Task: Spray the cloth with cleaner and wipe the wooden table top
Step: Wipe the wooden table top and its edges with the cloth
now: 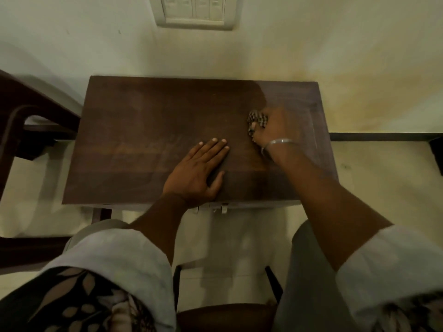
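A dark wooden table top (148,130) stands against a pale wall. My left hand (199,171) lies flat on it near the front edge, fingers straight and together. My right hand (275,130) is further back on the right side and grips a bunched checked cloth (256,119), which it presses onto the wood. The right hand is blurred by motion and hides most of the cloth. A metal bangle sits on my right wrist. No spray bottle is in view.
A dark wooden chair (28,121) stands to the left of the table. A switch plate (195,10) is on the wall behind. A dark skirting strip (383,136) runs along the wall to the right. Pale floor lies below the table.
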